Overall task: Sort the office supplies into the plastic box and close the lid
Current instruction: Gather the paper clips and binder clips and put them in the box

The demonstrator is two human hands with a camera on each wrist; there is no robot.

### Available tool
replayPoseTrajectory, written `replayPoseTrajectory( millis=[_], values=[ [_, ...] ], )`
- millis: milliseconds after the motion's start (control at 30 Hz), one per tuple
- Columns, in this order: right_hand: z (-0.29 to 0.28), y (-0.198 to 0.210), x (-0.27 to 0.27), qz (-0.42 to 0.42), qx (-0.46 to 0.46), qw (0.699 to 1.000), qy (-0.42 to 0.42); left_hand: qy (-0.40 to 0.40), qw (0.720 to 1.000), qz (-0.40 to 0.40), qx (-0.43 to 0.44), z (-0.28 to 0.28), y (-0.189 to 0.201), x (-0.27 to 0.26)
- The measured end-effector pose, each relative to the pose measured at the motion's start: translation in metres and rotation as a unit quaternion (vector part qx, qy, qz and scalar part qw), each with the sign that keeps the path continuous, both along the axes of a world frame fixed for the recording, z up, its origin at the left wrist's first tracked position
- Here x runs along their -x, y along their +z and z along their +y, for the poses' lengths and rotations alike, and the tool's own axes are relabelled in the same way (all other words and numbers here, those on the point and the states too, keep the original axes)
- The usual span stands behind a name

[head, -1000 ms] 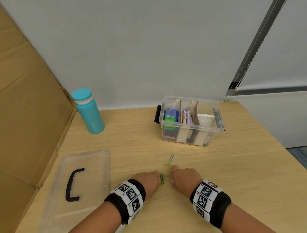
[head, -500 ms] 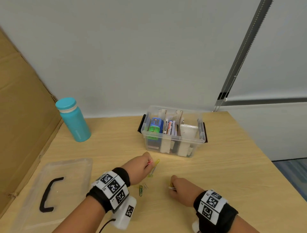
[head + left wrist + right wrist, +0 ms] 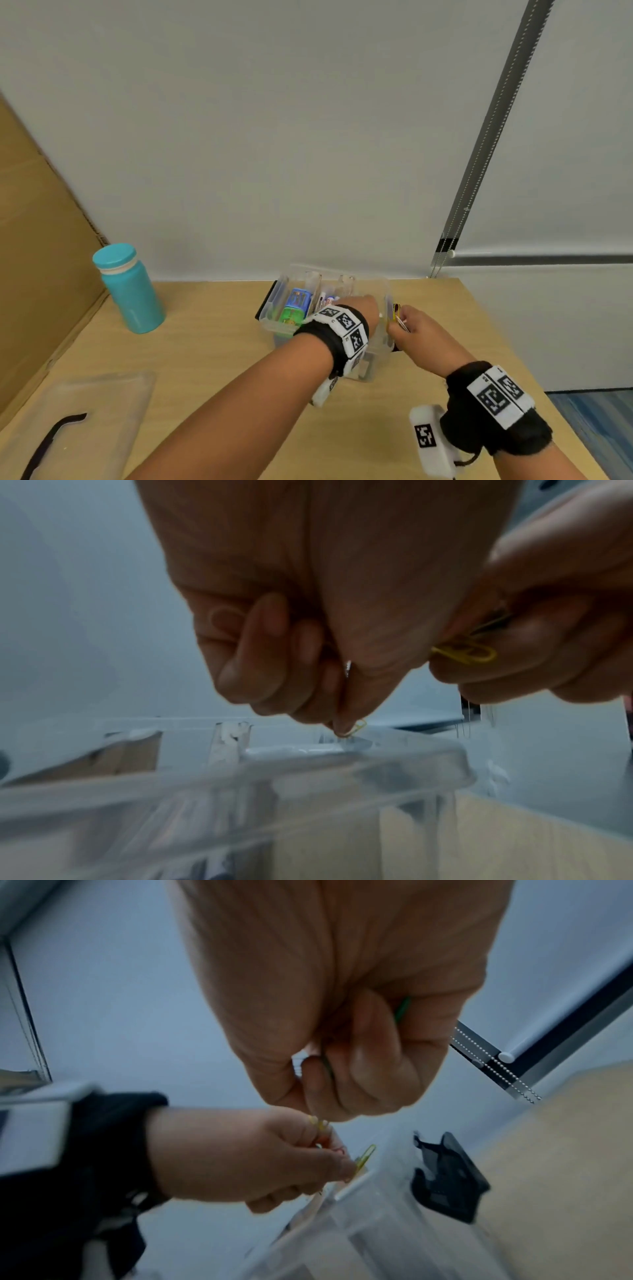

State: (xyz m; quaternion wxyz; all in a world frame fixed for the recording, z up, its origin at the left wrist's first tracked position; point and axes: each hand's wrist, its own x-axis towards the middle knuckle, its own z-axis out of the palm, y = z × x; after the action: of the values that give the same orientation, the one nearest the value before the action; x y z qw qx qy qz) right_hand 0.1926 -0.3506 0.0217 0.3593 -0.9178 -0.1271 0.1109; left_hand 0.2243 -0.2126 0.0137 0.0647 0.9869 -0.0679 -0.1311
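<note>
Now each hand, left hand [image 3: 363, 308] and right hand [image 3: 416, 327], pinches paper clips [image 3: 466, 651] over one plastic box [image 3: 274, 317].

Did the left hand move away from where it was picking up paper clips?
Yes. The left hand went forward across the table and is now over the plastic box, pinching paper clips. Before, it was nearer the table's front edge.
</note>
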Motion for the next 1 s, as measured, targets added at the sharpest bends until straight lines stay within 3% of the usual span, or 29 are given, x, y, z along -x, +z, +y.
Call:
replayPoseTrajectory(
  millis=[167,267,367,467,533,667,767,833,900,1000],
  values=[
    [-0.012,-0.014,-0.005,0.025,0.018,1.0,-0.002,-0.006,0.999,0.041,-0.034,-0.005,-0.015,-0.016],
    [-0.011,-0.008,-0.007,0.015,0.015,1.0,0.0,0.015,0.999,0.033,0.033,0.003,-0.009,-0.009],
    [0.003,-0.002,-0.015,-0.012,0.034,0.999,0.01,0.034,0.987,-0.044,0.148,0.023,-0.004,0.016],
    [0.03,-0.002,-0.024,-0.044,0.122,0.99,0.05,0.048,0.97,-0.114,0.209,0.054,-0.004,0.05],
    [0.049,0.001,-0.027,-0.018,0.193,0.978,0.077,0.058,0.965,-0.139,0.215,0.079,-0.009,0.072],
    [0.078,0.008,-0.03,0.014,0.354,0.927,0.126,0.072,0.962,-0.165,0.204,0.13,-0.033,0.11],
    [0.086,0.009,-0.031,0.015,0.412,0.897,0.159,0.109,0.962,-0.161,0.192,0.16,-0.05,0.134],
    [0.084,0.008,-0.029,0.018,0.408,0.9,0.154,0.125,0.967,-0.134,0.178,0.176,-0.061,0.147],
    [0.078,0.007,-0.024,-0.003,0.371,0.92,0.127,0.139,0.973,-0.083,0.164,0.187,-0.071,0.159],
    [0.073,-0.004,-0.004,-0.153,0.23,0.96,0.053,0.155,0.975,0.006,0.16,0.195,-0.084,0.174]
  ],
)
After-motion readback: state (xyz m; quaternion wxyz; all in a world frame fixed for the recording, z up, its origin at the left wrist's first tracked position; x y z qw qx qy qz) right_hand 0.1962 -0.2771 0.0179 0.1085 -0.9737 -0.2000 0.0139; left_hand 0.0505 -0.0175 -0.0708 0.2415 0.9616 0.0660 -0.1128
